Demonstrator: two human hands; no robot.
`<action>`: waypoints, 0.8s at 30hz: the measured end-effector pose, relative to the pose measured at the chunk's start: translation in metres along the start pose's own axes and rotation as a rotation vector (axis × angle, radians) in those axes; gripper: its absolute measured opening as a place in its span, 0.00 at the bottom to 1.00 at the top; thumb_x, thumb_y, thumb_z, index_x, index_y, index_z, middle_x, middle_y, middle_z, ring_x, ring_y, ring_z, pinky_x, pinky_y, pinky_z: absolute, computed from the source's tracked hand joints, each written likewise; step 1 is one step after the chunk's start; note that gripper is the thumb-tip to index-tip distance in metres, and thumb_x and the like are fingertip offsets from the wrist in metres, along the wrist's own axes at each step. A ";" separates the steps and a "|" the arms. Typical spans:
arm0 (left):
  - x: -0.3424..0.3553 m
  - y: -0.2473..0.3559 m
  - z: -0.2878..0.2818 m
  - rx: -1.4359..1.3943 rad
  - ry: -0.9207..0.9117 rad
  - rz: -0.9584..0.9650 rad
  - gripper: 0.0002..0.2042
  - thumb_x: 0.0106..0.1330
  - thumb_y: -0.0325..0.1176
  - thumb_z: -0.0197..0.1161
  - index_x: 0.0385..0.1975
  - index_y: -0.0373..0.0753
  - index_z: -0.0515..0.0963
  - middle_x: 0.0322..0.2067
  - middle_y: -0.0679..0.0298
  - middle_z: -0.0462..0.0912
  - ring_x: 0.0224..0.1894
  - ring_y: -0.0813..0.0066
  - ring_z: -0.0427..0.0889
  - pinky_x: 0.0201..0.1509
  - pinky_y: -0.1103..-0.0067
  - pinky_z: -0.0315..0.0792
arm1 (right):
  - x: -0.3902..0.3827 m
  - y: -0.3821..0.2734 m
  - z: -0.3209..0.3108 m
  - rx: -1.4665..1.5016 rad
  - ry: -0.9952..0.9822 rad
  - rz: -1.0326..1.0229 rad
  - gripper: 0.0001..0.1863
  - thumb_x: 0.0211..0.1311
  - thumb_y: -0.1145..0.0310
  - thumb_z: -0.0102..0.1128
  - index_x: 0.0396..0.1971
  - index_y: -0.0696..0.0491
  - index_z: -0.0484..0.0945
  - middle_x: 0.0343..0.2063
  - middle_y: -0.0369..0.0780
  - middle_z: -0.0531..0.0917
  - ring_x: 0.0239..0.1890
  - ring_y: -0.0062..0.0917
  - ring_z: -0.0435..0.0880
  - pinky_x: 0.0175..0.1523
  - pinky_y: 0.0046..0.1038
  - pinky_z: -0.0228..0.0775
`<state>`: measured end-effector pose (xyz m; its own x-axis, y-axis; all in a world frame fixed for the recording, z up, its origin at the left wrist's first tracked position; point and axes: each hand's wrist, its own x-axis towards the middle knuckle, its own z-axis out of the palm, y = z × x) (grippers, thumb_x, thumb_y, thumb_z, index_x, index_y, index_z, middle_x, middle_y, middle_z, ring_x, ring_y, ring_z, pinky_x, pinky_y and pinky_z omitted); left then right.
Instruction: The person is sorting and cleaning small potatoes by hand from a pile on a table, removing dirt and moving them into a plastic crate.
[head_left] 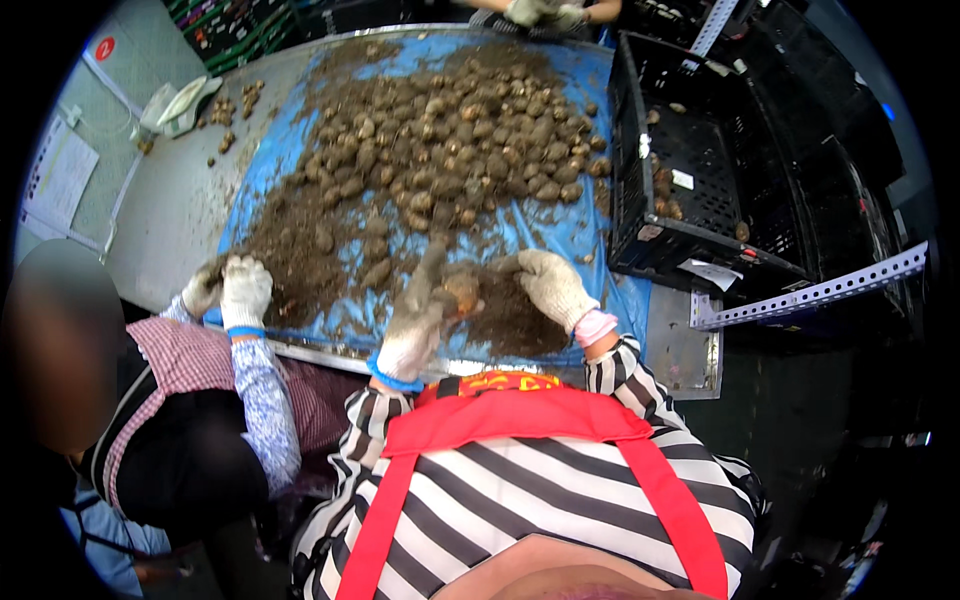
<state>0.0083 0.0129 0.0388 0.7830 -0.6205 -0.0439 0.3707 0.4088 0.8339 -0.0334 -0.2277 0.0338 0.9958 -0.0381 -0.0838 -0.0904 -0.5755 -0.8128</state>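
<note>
Head view: gloved left hand (415, 315) clasps a round brown tuber (461, 292) over soil (518, 325) on a blue sheet (628, 305); gloved right hand (553, 288) curls nearby, grip impossible to tell; tuber heap (470, 135) beyond.

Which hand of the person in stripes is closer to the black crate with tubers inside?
Right. The right hand is left of the black crate, by its near corner; the left hand is farther left, holding a tuber.

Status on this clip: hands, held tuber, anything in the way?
Left white-gloved hand holding round brown tuber. Right white-gloved hand alongside, grip unclear. Loose dark soil close by.
</note>
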 end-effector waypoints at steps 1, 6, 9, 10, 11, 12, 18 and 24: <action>0.001 -0.002 0.001 -0.033 -0.016 -0.015 0.59 0.55 0.50 0.81 0.78 0.34 0.44 0.70 0.48 0.63 0.69 0.55 0.71 0.68 0.56 0.75 | 0.001 0.004 0.000 0.060 0.045 -0.010 0.12 0.65 0.73 0.59 0.46 0.53 0.87 0.42 0.45 0.88 0.48 0.37 0.87 0.54 0.31 0.76; 0.001 -0.001 0.004 -0.034 -0.073 0.043 0.59 0.54 0.45 0.82 0.77 0.32 0.45 0.70 0.48 0.63 0.68 0.58 0.72 0.69 0.62 0.74 | -0.008 -0.006 -0.004 -0.044 0.141 0.052 0.16 0.62 0.57 0.67 0.32 0.57 0.83 0.27 0.52 0.83 0.33 0.46 0.84 0.40 0.40 0.75; 0.002 -0.005 -0.001 0.048 -0.037 0.012 0.56 0.53 0.38 0.80 0.77 0.31 0.47 0.69 0.47 0.66 0.67 0.58 0.74 0.68 0.65 0.75 | -0.004 0.015 0.008 -0.204 0.141 0.048 0.17 0.67 0.55 0.60 0.34 0.55 0.84 0.30 0.52 0.85 0.36 0.49 0.84 0.41 0.42 0.75; 0.002 -0.008 -0.004 0.084 -0.018 0.006 0.54 0.53 0.35 0.77 0.77 0.30 0.48 0.68 0.47 0.67 0.66 0.60 0.75 0.67 0.67 0.75 | -0.002 0.023 0.014 -0.208 0.153 0.054 0.17 0.68 0.56 0.58 0.35 0.55 0.85 0.31 0.52 0.85 0.37 0.49 0.84 0.42 0.43 0.75; 0.000 -0.011 -0.005 0.117 -0.002 -0.004 0.52 0.54 0.31 0.74 0.77 0.30 0.48 0.67 0.48 0.68 0.64 0.61 0.76 0.67 0.68 0.75 | 0.002 0.031 0.018 -0.243 0.107 -0.017 0.16 0.70 0.56 0.56 0.36 0.53 0.86 0.32 0.52 0.86 0.38 0.50 0.84 0.42 0.43 0.76; 0.004 -0.012 -0.006 0.154 0.006 -0.006 0.50 0.55 0.28 0.71 0.77 0.29 0.48 0.67 0.48 0.69 0.63 0.62 0.77 0.66 0.70 0.75 | 0.002 0.038 0.019 -0.229 0.095 0.008 0.16 0.70 0.56 0.56 0.38 0.52 0.86 0.34 0.51 0.86 0.40 0.50 0.85 0.44 0.43 0.76; 0.004 -0.008 -0.017 0.578 0.000 0.127 0.44 0.61 0.27 0.66 0.77 0.29 0.50 0.71 0.49 0.67 0.71 0.62 0.68 0.74 0.72 0.64 | -0.005 -0.002 0.011 -0.053 0.052 -0.060 0.20 0.72 0.67 0.55 0.62 0.46 0.79 0.53 0.49 0.84 0.57 0.43 0.82 0.62 0.36 0.73; 0.011 -0.008 -0.010 0.912 0.060 0.054 0.48 0.60 0.35 0.70 0.78 0.34 0.49 0.66 0.50 0.74 0.65 0.61 0.77 0.66 0.74 0.71 | -0.005 -0.026 0.008 0.171 -0.018 -0.314 0.22 0.70 0.64 0.60 0.62 0.50 0.78 0.58 0.47 0.81 0.63 0.40 0.78 0.68 0.32 0.67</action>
<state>0.0190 0.0100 0.0263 0.8216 -0.5700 0.0003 -0.1855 -0.2669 0.9457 -0.0357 -0.2062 0.0503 0.9751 0.1342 0.1763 0.2167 -0.4115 -0.8853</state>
